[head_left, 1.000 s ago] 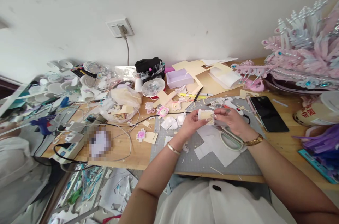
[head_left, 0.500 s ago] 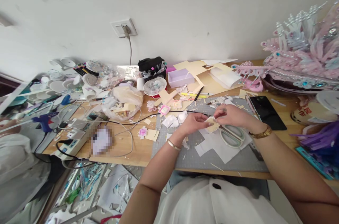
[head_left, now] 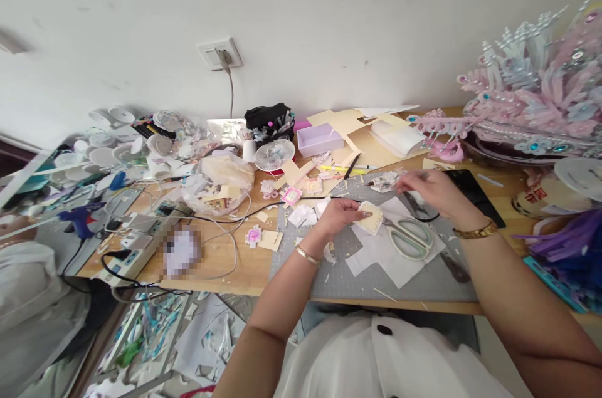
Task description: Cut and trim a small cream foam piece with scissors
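Between its thumb and fingers, my left hand (head_left: 342, 215) pinches a small cream-coloured piece (head_left: 370, 219) with a bumpy white edge. My right hand (head_left: 426, 192) is raised to the right of that piece, apart from it, its fingertips pressed together near a small pile of white scraps (head_left: 384, 181). Anything between those fingertips is too small to make out. Scissors with pale green handles (head_left: 410, 240) lie on white paper (head_left: 392, 266), just right of the cream piece. Under the paper is a grey cutting mat (head_left: 329, 285).
Pink decorated squares (head_left: 291, 196), a lilac box (head_left: 320, 141) and cream card sheets (head_left: 345, 120) lie behind my hands. A black phone (head_left: 475, 197) and pink headpieces (head_left: 531, 103) are at the right. Cables, a power strip (head_left: 126, 260) and another person's sleeve (head_left: 28, 279) are at the left.
My right hand has let go of the cream piece and moved up and to the right. The piece, still in my left hand, now shows more of its surface.
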`<action>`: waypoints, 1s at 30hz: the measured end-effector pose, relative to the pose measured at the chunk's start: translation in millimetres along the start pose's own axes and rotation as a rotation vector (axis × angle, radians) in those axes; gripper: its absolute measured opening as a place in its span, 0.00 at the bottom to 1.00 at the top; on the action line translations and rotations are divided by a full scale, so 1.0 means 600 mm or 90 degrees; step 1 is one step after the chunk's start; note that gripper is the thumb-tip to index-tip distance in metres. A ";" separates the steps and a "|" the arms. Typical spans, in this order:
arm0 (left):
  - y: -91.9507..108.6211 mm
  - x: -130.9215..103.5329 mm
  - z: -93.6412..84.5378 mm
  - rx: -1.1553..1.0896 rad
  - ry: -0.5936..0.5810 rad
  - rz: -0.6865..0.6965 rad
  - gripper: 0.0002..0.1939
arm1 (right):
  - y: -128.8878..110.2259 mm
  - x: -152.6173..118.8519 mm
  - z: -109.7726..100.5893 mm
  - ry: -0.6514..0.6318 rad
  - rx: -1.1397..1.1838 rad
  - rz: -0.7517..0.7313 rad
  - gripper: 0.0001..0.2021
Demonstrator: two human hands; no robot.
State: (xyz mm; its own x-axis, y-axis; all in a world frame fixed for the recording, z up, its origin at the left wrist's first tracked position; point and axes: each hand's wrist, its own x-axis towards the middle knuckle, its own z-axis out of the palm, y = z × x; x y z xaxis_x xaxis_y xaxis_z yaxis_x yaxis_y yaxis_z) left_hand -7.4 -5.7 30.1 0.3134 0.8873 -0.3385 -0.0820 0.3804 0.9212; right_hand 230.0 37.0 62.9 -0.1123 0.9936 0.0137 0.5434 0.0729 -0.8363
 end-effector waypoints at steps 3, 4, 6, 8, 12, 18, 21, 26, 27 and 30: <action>0.000 -0.001 0.001 -0.034 0.022 0.000 0.22 | 0.041 -0.002 -0.033 0.179 -0.008 0.059 0.26; 0.001 -0.002 0.001 -0.045 0.026 -0.002 0.21 | 0.051 -0.003 -0.044 0.201 -0.030 0.066 0.24; 0.001 -0.003 0.002 -0.065 0.028 -0.006 0.20 | 0.065 -0.008 -0.062 0.213 -0.083 0.073 0.17; 0.001 -0.003 0.003 -0.085 0.030 -0.010 0.19 | 0.071 -0.012 -0.071 0.202 -0.122 0.079 0.11; -0.001 0.001 0.002 -0.125 0.051 -0.022 0.19 | 0.069 -0.012 -0.055 0.128 -0.245 0.089 0.12; -0.006 0.007 -0.004 -0.158 0.051 -0.034 0.23 | 0.051 0.012 -0.012 -0.035 -0.411 0.097 0.22; -0.009 0.009 -0.006 -0.164 0.054 -0.035 0.23 | 0.047 0.019 -0.007 -0.054 -0.420 0.106 0.20; -0.011 0.012 -0.006 -0.159 0.070 -0.027 0.24 | 0.039 0.014 0.000 -0.040 -0.441 0.124 0.28; -0.011 0.011 -0.006 -0.157 0.074 -0.024 0.24 | 0.037 0.012 0.004 -0.032 -0.453 0.128 0.29; -0.008 0.009 -0.004 -0.160 0.087 -0.018 0.24 | 0.030 0.009 0.013 -0.021 -0.483 0.143 0.30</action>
State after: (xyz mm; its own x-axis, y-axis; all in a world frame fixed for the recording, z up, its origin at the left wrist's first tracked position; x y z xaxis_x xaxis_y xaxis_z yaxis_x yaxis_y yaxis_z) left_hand -7.5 -2.1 23.4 0.1903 0.8956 -0.4021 -0.3116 0.4435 0.8403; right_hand 232.6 43.0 43.8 0.0491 0.9893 -0.1372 0.9736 -0.0781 -0.2147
